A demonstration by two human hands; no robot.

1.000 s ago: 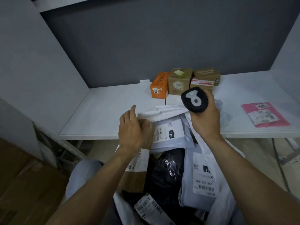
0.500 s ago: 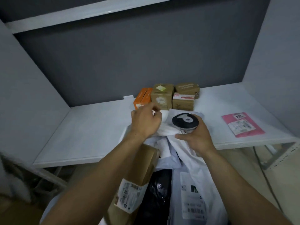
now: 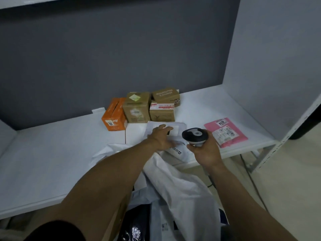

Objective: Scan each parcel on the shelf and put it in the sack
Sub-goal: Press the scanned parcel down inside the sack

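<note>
While right hand [image 3: 205, 153] grips scanner [image 3: 194, 136], left hand [image 3: 160, 138] flat on white mailer [image 3: 179, 126]

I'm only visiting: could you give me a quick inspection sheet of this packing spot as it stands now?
Surface: white shelf, parcels at its back and right.
Job's things: orange box, stickered brown box, taped brown box and lettered brown box clustered at the back; white mailer before them; pink mailer to the right; sack below the front edge, parcels inside.
Clutter: nothing seen.
Hands: left hand rests on the white mailer; right hand grips the scanner.
Cables: dark cable on the floor.
Surroundings: grey back wall, white side panel.
</note>
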